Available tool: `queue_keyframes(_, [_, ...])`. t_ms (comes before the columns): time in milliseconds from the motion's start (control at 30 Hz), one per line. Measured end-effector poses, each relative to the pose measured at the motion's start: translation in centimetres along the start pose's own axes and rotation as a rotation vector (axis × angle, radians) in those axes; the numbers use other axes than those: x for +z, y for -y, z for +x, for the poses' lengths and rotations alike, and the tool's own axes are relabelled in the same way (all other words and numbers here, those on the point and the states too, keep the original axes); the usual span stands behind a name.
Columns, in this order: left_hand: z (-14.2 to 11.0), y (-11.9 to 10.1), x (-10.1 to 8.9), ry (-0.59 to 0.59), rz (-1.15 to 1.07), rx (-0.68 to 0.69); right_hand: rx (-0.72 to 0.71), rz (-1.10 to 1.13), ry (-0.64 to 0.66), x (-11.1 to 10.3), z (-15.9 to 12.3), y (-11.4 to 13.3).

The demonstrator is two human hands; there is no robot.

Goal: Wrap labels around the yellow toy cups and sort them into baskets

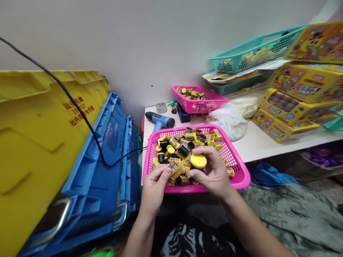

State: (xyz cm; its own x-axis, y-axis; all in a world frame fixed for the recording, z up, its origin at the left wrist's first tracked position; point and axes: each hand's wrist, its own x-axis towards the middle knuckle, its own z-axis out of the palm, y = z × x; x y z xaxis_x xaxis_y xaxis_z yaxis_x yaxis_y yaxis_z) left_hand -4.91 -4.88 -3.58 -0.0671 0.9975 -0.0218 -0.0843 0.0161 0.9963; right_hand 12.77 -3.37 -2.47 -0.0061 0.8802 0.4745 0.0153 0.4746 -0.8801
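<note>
Partly, the right fingers (211, 152) hide the yellow-lidded jar (198, 161).

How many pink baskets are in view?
2: the near basket, in front of the heat gun; the far basket, by the wall. Others may be hidden.

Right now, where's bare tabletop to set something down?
White tabletop between the front pink plastic basket and stacked yellow cardboard boxes; a sliver between the blue heat gun and dark-blue box. Crowded: that basket, heaped with yellow-lidded jars.
</note>
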Motion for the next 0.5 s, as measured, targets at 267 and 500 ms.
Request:
queue_keyframes(267, [0.0, 0.3, 0.2, -0.032, 0.031, -0.003, -0.362, -0.475, 0.092, -1.3, 0.1, -0.1])
queue_keyframes(500, [-0.1, 0.1, 0.5, 0.001, 0.05, -0.008, -0.053, -0.153, -0.113, -1.0, -0.6, 0.6])
